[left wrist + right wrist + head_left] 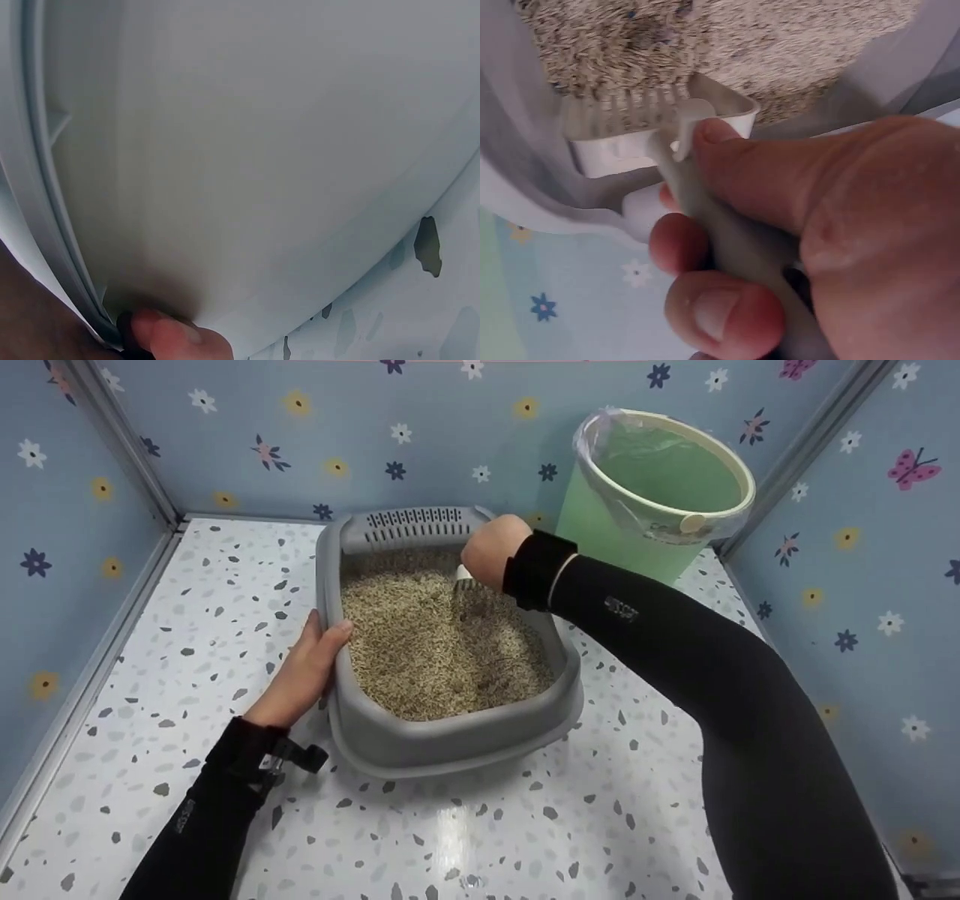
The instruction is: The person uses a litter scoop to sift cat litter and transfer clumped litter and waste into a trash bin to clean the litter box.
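Note:
A grey litter box point(450, 746) stands on the speckled floor, holding tan pellet-like litter point(405, 645). My left hand point(304, 675) grips its left rim, thumb over the top edge and fingers against the outside. From the left wrist, the box's outer wall point(262, 150) fills most of the view, with a fingertip point(184, 337) under the rim. My right hand point(495, 547) holds a litter scoop point(615, 154) by its handle, thumb pressed near the scoop's head. The slotted head is down in the litter near the box's back right, mostly hidden by the hand in the head view.
Behind the box to the right stands a green bin point(630, 536) lined with a clear bag. Blue flowered panels point(247, 450) close in the back and both sides. White speckled floor point(180, 690) extends around the box.

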A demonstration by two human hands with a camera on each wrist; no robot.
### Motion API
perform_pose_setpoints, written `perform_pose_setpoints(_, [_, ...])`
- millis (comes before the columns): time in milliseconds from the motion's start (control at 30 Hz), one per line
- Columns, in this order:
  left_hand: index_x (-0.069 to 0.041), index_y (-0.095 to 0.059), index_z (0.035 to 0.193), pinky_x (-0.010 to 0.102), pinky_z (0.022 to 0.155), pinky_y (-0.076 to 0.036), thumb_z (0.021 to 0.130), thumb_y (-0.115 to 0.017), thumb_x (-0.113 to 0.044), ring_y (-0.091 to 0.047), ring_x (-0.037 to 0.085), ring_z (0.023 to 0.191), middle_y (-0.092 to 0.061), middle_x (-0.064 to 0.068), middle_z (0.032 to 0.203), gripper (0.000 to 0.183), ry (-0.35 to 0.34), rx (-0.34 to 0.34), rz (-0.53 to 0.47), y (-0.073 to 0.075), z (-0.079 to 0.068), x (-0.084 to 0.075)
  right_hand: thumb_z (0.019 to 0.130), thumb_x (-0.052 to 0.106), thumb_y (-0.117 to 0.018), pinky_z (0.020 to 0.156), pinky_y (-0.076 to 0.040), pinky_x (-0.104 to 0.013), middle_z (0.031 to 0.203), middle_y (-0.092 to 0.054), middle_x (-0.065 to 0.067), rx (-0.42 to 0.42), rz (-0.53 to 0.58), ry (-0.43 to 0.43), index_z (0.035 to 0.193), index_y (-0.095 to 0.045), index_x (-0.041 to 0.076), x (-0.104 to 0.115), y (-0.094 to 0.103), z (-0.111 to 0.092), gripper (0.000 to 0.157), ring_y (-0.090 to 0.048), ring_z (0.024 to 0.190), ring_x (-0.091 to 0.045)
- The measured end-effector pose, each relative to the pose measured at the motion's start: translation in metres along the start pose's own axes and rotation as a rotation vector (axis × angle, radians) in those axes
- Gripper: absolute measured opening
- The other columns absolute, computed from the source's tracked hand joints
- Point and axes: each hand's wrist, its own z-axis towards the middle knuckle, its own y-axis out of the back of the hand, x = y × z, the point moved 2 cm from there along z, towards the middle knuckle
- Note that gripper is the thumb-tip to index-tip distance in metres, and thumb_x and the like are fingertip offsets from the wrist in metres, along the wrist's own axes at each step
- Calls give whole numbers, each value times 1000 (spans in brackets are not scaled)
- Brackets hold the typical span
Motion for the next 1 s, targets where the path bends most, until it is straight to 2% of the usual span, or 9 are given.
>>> perform_pose_setpoints(33, [-11,18,175,42,112,-49,113,-40,-68,-54,43,132,-6,33,179,102,4,-2,15,1,0,0,114,4,-52,54,-26,-34,68,-26,2,20,17,0,72,-35,18,0,2,1,48,-24,62,-14])
perform_pose_setpoints(167, [-8,19,174,40,116,-48,113,-40,-67,-52,42,139,-3,35,179,103,-6,-4,28,2,1,-2,113,7,-51,57,-27,-36,69,-25,2,134,116,18,73,-35,19,-2,8,8,45,-24,63,-15])
perform_pose_setpoints(267, [-8,19,174,45,137,-12,113,-42,-65,-6,36,169,16,21,182,103,-22,-7,7,3,2,-1,109,4,-50,59,-24,-37,70,-22,2,201,203,34,74,-32,20,-6,12,14,43,-20,64,-15])
perform_pose_setpoints(500, [-8,19,174,45,137,-10,113,-41,-65,-7,37,169,16,20,182,103,-19,-8,13,2,3,1,98,-4,-48,60,-23,-34,69,-19,4,318,363,51,72,-30,20,-15,20,28,40,-15,63,-14])
perform_pose_setpoints(600, [-9,19,174,38,107,-55,112,-42,-68,-64,36,121,1,32,181,105,-2,-11,14,1,1,0,96,-3,-47,59,-26,-32,69,-22,4,302,424,30,70,-34,20,-17,18,35,37,-18,62,-14])
perform_pose_setpoints(667, [-10,19,174,32,67,-58,112,-42,-69,-61,21,72,-15,41,173,106,4,-9,3,0,1,0,99,0,-47,60,-29,-33,69,-25,4,281,435,12,70,-36,20,-16,17,39,36,-21,62,-15])
perform_pose_setpoints(733, [-11,18,175,32,41,-43,112,-44,-70,-38,12,48,-41,45,148,106,4,-12,-14,-1,1,0,105,7,-47,61,-31,-35,70,-27,3,246,421,-7,71,-39,19,-14,17,41,37,-24,63,-16])
perform_pose_setpoints(900, [-11,14,177,28,40,-41,112,-46,-67,-37,10,48,-41,44,150,104,-22,-29,-22,-2,0,0,112,11,-49,64,-33,-39,74,-29,0,151,331,0,75,-38,19,-6,21,39,39,-28,68,-17])
perform_pose_setpoints(1000, [-9,13,176,27,52,-47,113,-45,-66,-53,18,67,-6,33,179,103,-41,-30,-4,0,-1,0,111,6,-48,64,-30,-39,76,-27,0,109,276,20,77,-34,19,-2,23,34,40,-25,69,-17])
